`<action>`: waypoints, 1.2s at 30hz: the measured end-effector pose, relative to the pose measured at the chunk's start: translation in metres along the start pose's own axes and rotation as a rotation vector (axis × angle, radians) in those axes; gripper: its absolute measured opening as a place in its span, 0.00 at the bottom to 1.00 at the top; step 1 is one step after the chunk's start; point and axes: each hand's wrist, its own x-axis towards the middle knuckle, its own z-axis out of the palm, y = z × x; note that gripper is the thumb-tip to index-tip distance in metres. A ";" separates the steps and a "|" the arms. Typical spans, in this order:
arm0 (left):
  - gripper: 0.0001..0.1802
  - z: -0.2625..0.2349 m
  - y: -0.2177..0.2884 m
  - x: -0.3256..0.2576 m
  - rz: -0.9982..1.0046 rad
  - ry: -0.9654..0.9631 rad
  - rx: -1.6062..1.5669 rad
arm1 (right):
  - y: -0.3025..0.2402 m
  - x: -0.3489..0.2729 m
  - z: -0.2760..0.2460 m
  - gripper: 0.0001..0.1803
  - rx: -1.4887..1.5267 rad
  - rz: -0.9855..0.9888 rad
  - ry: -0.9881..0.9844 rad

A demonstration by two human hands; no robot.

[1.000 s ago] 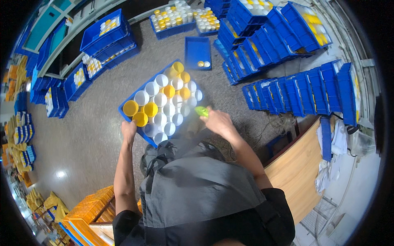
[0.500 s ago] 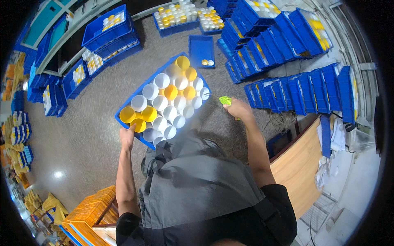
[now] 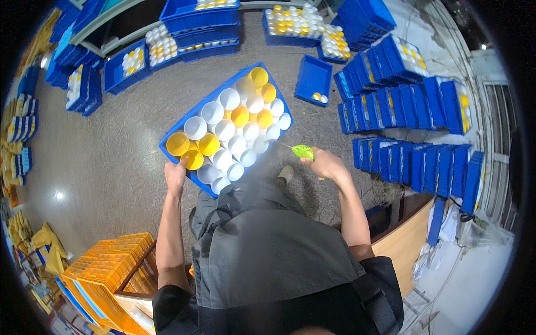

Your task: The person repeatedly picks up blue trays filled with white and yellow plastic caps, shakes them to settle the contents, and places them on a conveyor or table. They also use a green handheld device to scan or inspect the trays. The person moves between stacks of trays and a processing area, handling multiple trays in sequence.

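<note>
A blue crate (image 3: 168, 154) is tilted in front of me, filled with open-topped white and yellow cylindrical cups (image 3: 195, 128). My left hand (image 3: 176, 174) is closed on the crate's near left edge, thumb over the rim beside a yellow cup. In my right hand (image 3: 325, 164) is a tool with a lime-green handle (image 3: 302, 151). Its thin metal shaft runs left to the crate's right side. Whether the tip hooks the crate or only touches it, I cannot tell.
A shallow blue tray (image 3: 312, 84) with two small pieces lies on the floor beyond. Stacked blue crates (image 3: 402, 111) line the right, and more filled crates (image 3: 209, 51) stand at the back. Orange crates (image 3: 106, 268) are at lower left, a wooden board (image 3: 399, 240) at lower right.
The surroundings have swung rightward in the view as I turn left. The crate stays between my hands, with the tool still at its right side. A shoe now shows below the crate.
</note>
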 end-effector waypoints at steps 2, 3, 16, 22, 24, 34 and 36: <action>0.18 -0.018 -0.010 0.017 -0.105 0.010 -0.008 | -0.039 -0.002 0.000 0.30 -0.015 -0.022 -0.110; 0.19 -0.027 -0.014 0.025 -0.160 0.040 0.001 | -0.058 -0.005 0.002 0.31 -0.046 -0.071 -0.100; 0.22 -0.129 -0.048 0.143 -0.519 0.372 -0.021 | -0.272 0.018 -0.024 0.29 -0.267 -0.502 -0.139; 0.21 -0.181 -0.033 0.221 -0.525 0.493 0.042 | -0.392 0.073 -0.063 0.27 -0.436 -0.648 -0.054; 0.21 -0.195 -0.017 0.254 -0.555 0.516 0.063 | -0.441 0.097 -0.087 0.26 -0.447 -0.683 -0.121; 0.23 -0.303 0.033 0.372 -0.678 0.466 0.111 | -0.602 0.193 -0.179 0.24 -0.452 -0.797 -0.108; 0.21 -0.329 0.037 0.387 -0.636 0.492 -0.024 | -0.622 0.216 -0.195 0.23 -0.476 -0.742 -0.017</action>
